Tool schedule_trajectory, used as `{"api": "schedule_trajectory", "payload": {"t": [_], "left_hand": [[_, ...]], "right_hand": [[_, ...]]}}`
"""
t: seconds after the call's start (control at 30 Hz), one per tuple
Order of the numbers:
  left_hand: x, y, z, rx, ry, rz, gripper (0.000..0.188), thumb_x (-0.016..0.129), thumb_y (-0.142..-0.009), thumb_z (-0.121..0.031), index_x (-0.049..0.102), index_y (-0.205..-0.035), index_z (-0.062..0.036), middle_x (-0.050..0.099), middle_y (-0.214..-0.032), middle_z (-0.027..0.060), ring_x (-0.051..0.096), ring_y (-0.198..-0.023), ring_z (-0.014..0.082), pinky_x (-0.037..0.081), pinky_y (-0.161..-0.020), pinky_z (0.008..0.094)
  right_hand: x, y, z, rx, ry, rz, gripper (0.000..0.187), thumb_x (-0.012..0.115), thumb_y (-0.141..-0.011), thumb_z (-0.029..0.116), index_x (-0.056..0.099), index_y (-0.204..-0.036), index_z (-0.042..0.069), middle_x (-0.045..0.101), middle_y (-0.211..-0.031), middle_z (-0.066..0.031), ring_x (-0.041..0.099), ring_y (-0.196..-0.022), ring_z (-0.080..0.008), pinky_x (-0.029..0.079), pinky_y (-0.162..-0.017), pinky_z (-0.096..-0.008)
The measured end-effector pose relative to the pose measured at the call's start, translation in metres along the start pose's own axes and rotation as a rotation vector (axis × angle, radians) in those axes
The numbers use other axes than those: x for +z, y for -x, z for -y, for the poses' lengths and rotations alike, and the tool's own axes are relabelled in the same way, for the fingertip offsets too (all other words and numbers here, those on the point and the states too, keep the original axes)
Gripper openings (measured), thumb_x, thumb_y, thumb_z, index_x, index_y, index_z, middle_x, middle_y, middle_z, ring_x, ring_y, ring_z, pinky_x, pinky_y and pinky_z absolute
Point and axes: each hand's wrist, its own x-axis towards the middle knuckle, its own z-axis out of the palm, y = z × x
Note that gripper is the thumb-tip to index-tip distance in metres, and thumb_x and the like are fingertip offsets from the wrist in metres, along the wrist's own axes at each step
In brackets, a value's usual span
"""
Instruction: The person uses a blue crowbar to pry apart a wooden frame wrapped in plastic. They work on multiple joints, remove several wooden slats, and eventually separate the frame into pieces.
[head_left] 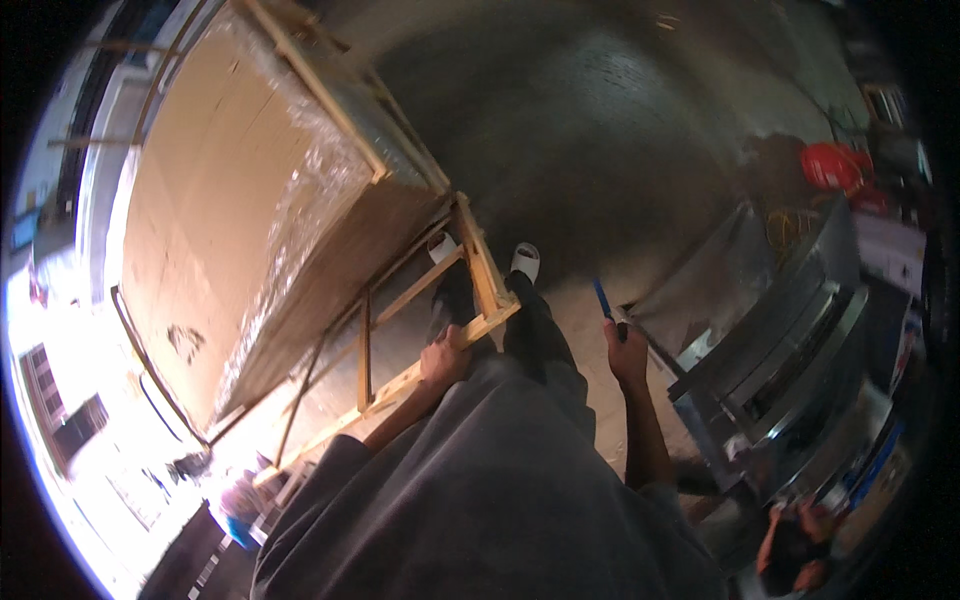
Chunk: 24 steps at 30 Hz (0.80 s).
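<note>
My left hand (443, 358) is closed around the wooden rail of a timber frame (485, 262), close to its near corner. Beside it on the left stands a big carton-covered crate (210, 190), tan and partly wrapped in clear plastic film, with wooden slats along its edges. Out to the right, my right hand (628, 350) grips a slim tool (601, 293) with a blue end pointing up and a dark part near the fingers. Its exact kind is too small to make out. The tool is apart from the frame and the crate.
Sheet-metal units (770, 360) stand close on my right. Beyond them are red rounded objects (835, 166) and a yellow coil (790, 228). Another person (800, 545) is at the lower right. Grey concrete floor (580, 110) stretches ahead; bright daylight enters at left.
</note>
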Motion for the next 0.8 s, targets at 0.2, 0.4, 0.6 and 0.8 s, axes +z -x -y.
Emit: {"api": "schedule_trajectory", "payload": {"t": [0.2,0.4,0.6,0.8], "left_hand": [[0.015,0.015,-0.011,0.054,0.088,0.076,0.034,0.055,-0.092,-0.029,0.052,-0.115,-0.0045,0.062,-0.116,0.0186,0.061,-0.11,0.0385,0.049,-0.092,0.0493],[0.037,0.016,0.001,0.079,0.154,0.099,0.032,0.053,-0.091,-0.024,0.052,-0.116,-0.005,0.061,-0.119,0.0178,0.06,-0.116,0.0335,0.046,-0.096,0.0456],[0.092,0.019,0.011,0.145,0.15,0.032,0.035,0.054,-0.09,-0.026,0.051,-0.118,-0.0044,0.06,-0.117,0.0162,0.058,-0.116,0.0317,0.046,-0.096,0.0443],[0.165,0.018,0.014,0.133,0.136,-0.032,0.03,0.051,-0.091,-0.022,0.053,-0.116,-0.0051,0.06,-0.115,0.015,0.059,-0.115,0.0311,0.044,-0.098,0.0465]], "right_hand": [[-0.004,-0.019,0.0,0.081,0.093,0.111,0.047,0.058,-0.097,0.037,0.06,-0.076,-0.005,0.054,-0.062,-0.0123,0.055,-0.06,-0.0215,0.042,-0.059,-0.0393],[0.017,-0.021,-0.006,0.174,0.216,0.139,0.051,0.057,-0.096,0.044,0.066,-0.086,-0.005,0.06,-0.069,-0.016,0.059,-0.066,-0.0317,0.045,-0.065,-0.0443],[0.048,0.031,-0.078,0.216,-0.141,0.0,0.03,0.063,-0.097,0.036,0.055,-0.086,0.008,0.044,-0.061,-0.0002,0.041,-0.047,-0.0113,0.032,-0.043,-0.029],[0.041,0.097,-0.11,0.157,-0.174,-0.014,0.036,0.062,-0.098,0.035,0.044,-0.075,0.014,0.037,-0.058,0.0053,0.034,-0.042,-0.0048,0.023,-0.037,-0.0243]]}}
